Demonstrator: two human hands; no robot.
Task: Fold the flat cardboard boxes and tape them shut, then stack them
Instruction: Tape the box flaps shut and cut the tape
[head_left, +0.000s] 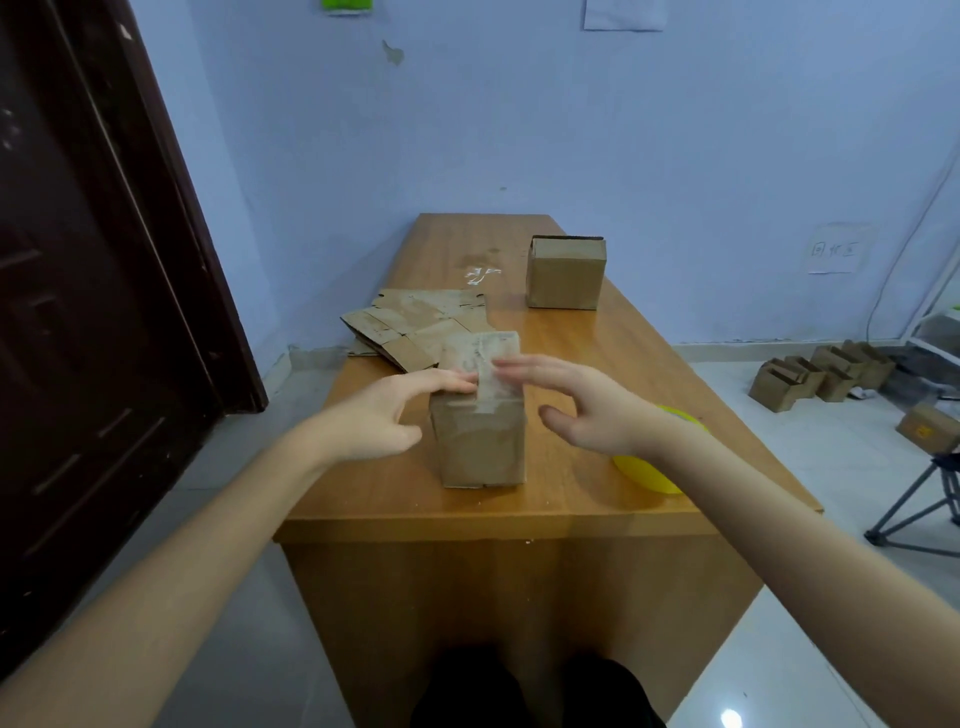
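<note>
A dark door (78, 312) stands left of the wooden table (597, 364).

Count, taken relative to the desk (582, 374). On it: two folded cardboard boxes, one at the near end (480, 447) and one toward the far end (565, 273); one pile of flat cardboard boxes (410, 325), number within not discernible; one yellow tape roll (649, 475). On the floor right of it: one cluster of small boxes (821, 376), roughly six, count uncertain.

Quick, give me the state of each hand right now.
Left hand: open, fingertips on the tape atop the box.
Right hand: open, straight fingers at the tape, holding nothing.
</note>
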